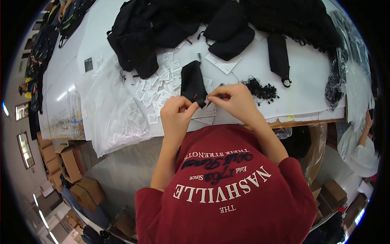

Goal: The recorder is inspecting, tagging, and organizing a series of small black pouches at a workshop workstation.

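Note:
A small black fabric pouch [192,79] lies on the white table in front of me, its near end lifted a little. My left hand [176,113] is closed on that near end, thumb and fingers pinching the dark strip there. Close beside it, my right hand [237,101] is pinched at the pouch's edge; whatever thin dark piece sits in its fingertips is too small to name. White printed tags [164,83] are strewn to the left of the pouch. To its right is a tangled heap of thin black cords [262,91].
Black fabric pouches [227,30] are piled at the far side, and another long black pouch [278,57] lies apart at right. Clear plastic bags [111,110] cover the table's left part. More plastic [351,61] hangs at the right end. Cardboard boxes [87,193] stand on the floor.

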A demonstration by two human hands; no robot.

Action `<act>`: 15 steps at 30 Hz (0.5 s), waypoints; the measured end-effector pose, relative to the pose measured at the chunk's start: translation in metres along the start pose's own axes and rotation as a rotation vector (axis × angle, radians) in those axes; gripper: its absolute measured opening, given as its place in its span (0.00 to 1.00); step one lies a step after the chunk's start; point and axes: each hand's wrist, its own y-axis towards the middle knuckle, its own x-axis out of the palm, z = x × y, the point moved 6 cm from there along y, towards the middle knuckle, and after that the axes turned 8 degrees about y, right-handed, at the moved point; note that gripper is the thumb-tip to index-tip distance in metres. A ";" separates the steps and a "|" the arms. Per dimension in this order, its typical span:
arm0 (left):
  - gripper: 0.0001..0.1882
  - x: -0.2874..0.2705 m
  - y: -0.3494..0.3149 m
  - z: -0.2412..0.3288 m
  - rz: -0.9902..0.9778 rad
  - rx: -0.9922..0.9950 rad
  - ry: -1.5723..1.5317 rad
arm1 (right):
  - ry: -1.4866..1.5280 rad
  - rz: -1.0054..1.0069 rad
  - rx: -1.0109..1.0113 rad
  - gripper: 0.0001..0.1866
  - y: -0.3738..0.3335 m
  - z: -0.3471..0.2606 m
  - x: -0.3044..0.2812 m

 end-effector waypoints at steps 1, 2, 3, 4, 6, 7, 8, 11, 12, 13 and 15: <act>0.06 0.002 -0.012 -0.013 -0.063 -0.168 -0.148 | -0.036 -0.084 -0.038 0.06 0.001 -0.009 0.012; 0.06 0.004 -0.022 -0.023 -0.124 -0.331 -0.301 | -0.032 -0.106 -0.044 0.06 0.002 -0.012 0.022; 0.06 0.001 -0.030 -0.027 -0.082 -0.435 -0.366 | -0.063 -0.115 -0.141 0.06 0.002 -0.019 0.030; 0.06 0.000 -0.035 -0.028 -0.071 -0.450 -0.364 | -0.094 -0.123 -0.239 0.06 0.000 -0.026 0.036; 0.06 -0.003 -0.041 -0.028 -0.003 -0.439 -0.450 | -0.112 -0.148 -0.275 0.07 -0.002 -0.029 0.043; 0.06 -0.004 -0.042 -0.030 0.003 -0.445 -0.450 | -0.149 -0.135 -0.332 0.07 -0.003 -0.032 0.046; 0.06 -0.005 -0.041 -0.029 0.006 -0.395 -0.444 | -0.186 -0.118 -0.389 0.07 -0.004 -0.034 0.047; 0.05 -0.008 -0.036 -0.028 0.046 -0.295 -0.456 | -0.177 -0.106 -0.415 0.05 -0.004 -0.037 0.047; 0.04 -0.011 -0.034 -0.027 0.087 -0.246 -0.473 | -0.180 -0.101 -0.411 0.05 -0.003 -0.041 0.043; 0.04 -0.011 -0.033 -0.027 0.081 -0.243 -0.477 | 0.018 -0.151 -0.211 0.04 0.002 -0.039 0.037; 0.03 -0.024 -0.033 -0.033 0.296 -0.320 -0.640 | 0.213 -0.189 -0.007 0.04 0.004 -0.029 0.032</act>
